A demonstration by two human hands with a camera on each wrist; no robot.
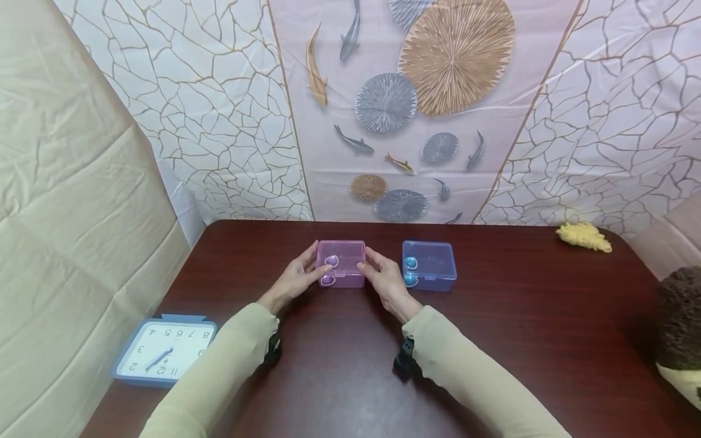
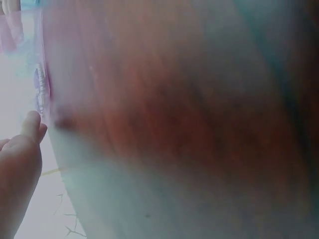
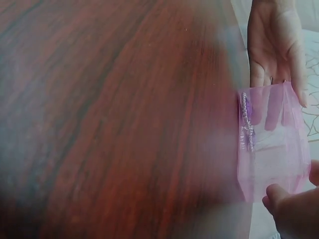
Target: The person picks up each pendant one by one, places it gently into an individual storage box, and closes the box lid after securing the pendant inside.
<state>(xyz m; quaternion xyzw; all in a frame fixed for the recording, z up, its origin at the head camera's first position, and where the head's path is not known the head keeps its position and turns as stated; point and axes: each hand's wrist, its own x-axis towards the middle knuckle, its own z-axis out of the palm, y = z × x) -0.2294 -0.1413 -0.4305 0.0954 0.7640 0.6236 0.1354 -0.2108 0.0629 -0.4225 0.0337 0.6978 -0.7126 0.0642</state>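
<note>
A small see-through pink box with a front clasp sits between both hands near the table's far edge. My left hand grips its left side, thumb at the front, beside purple ornaments with beaded rims. On the opposite side my right hand holds the box between thumb and fingers. The right wrist view shows the pink box with the left hand's fingers visible through its wall. In the left wrist view only part of the left hand appears. Whether the box touches the table cannot be told.
To the right stands a see-through blue box with blue ornaments at its left. A blue-framed clock lies at the left on the dark wooden table. Yellow fluffy material rests far right; a brown fuzzy object is at the right edge.
</note>
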